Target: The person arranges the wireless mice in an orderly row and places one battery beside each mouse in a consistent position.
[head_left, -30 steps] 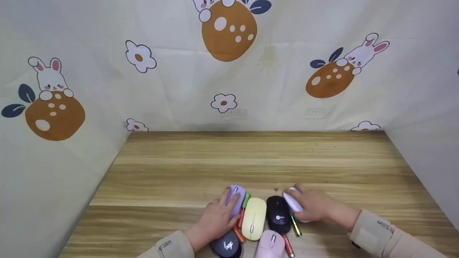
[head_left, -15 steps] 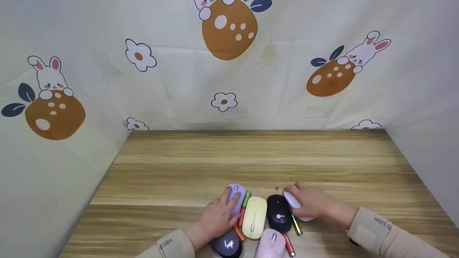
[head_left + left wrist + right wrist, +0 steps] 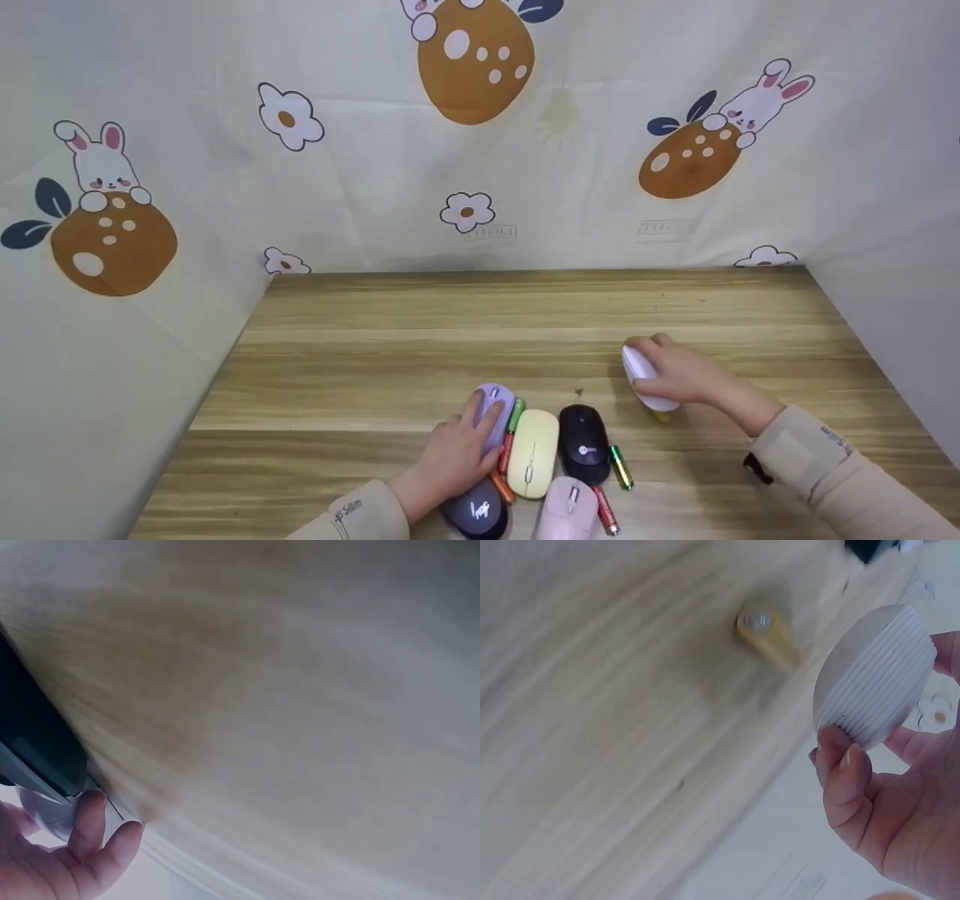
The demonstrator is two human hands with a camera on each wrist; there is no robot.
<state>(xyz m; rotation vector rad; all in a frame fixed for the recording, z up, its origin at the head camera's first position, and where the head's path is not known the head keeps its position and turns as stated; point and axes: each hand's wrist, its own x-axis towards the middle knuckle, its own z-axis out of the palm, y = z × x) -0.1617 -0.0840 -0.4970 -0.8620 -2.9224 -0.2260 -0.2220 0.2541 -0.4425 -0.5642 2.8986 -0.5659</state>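
Observation:
My left hand (image 3: 454, 454) lies over a lilac computer mouse (image 3: 495, 392), fingers across its top and thumb along its right side. That lilac mouse (image 3: 49, 814) is partly visible behind the fingers in the left wrist view. Further right, my right hand (image 3: 682, 373) grips a white mouse (image 3: 642, 370), tilted with one long edge up. Its ridged side faces the camera in the right wrist view, fingers and thumb around it. Just below this mouse is a yellow battery (image 3: 661, 415), seen end-on as a yellow battery (image 3: 769, 634) apart from the fingers.
Between the hands lie a yellow mouse (image 3: 533, 454), a black mouse (image 3: 585, 444), a pink mouse (image 3: 566, 511) and a dark mouse (image 3: 477, 512). Around them are a green battery (image 3: 516, 415), an orange battery (image 3: 502, 487), a green-gold battery (image 3: 621, 467) and a red battery (image 3: 606, 510).
My right hand has carried the white mouse away from the black mouse, to the right and farther back. The yellow battery has come into sight. My left hand stays where it was.

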